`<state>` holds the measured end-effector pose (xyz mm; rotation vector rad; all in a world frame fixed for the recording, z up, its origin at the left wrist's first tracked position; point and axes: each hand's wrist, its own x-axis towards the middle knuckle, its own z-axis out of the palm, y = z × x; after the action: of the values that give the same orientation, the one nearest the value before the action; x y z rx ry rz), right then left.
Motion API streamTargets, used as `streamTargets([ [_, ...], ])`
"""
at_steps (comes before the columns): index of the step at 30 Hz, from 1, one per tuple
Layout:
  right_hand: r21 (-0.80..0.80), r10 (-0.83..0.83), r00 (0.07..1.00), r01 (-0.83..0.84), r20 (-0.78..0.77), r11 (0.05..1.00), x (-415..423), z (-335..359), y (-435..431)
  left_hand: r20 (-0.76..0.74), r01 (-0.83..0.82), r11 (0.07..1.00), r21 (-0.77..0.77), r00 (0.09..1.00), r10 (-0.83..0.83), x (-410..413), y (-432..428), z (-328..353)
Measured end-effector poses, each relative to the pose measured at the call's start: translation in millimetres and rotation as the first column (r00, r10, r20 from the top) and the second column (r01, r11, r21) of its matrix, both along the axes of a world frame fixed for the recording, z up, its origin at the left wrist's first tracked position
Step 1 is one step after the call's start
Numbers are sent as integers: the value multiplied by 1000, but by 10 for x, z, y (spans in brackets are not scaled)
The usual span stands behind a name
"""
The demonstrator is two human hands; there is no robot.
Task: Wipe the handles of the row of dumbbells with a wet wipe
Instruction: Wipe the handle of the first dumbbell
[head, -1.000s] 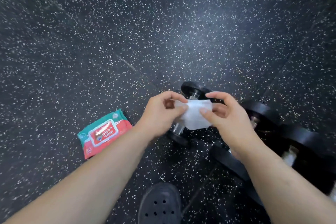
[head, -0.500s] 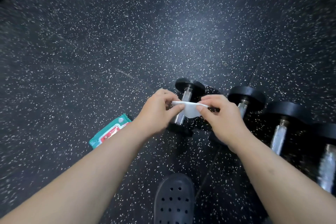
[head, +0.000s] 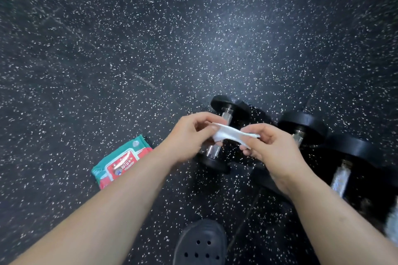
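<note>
while the thin white wet wipe (head: 228, 135) is pinched at each end by left hand (head: 189, 137) and right hand (head: 273, 148), the leftmost black dumbbell's chrome handle (head: 212, 151) is seen directly below, nearer the left hand. its long axis is noted running away from the person, across the wipe.

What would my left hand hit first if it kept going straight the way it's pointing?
Probably the leftmost dumbbell: your left hand, pinching the wet wipe, points across its handle toward the far head. The hand looks raised above it, though, so depth is unclear and it might pass over.
</note>
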<state>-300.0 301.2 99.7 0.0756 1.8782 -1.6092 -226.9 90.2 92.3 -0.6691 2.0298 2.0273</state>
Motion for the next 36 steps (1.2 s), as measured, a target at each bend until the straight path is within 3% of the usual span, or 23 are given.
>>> streamTargets([
  [10,33,-48,997,50,-53,998,-175,-237,-117,30,-125,981,145,992,122,-167,-76,-144],
  [13,-2,-23,997,22,-77,1000,-182,-231,-136,50,-76,987,141,996,69,-199,-73,-167],
  [18,88,-26,986,41,-164,995,-123,-202,-140,47,47,999,9,998,-47,-217,-94,-197],
  [22,334,-22,874,209,-485,919,18,-164,-165,13,33,988,-149,999,-31,-204,-65,-263],
  [24,343,-18,841,241,-541,908,101,-128,-217,-6,39,977,-208,999,-41,-203,-41,-271],
  [28,359,-13,923,163,-385,919,263,-150,-374,-53,45,981,-187,997,-55,-210,-5,-230],
  [33,78,-273,959,278,-74,957,287,-75,-543,-60,39,987,-159,997,-50,-234,20,-204],
  [36,16,-306,950,307,-63,951,264,-86,-566,-74,-10,997,-75,997,5,-271,56,-166],
])
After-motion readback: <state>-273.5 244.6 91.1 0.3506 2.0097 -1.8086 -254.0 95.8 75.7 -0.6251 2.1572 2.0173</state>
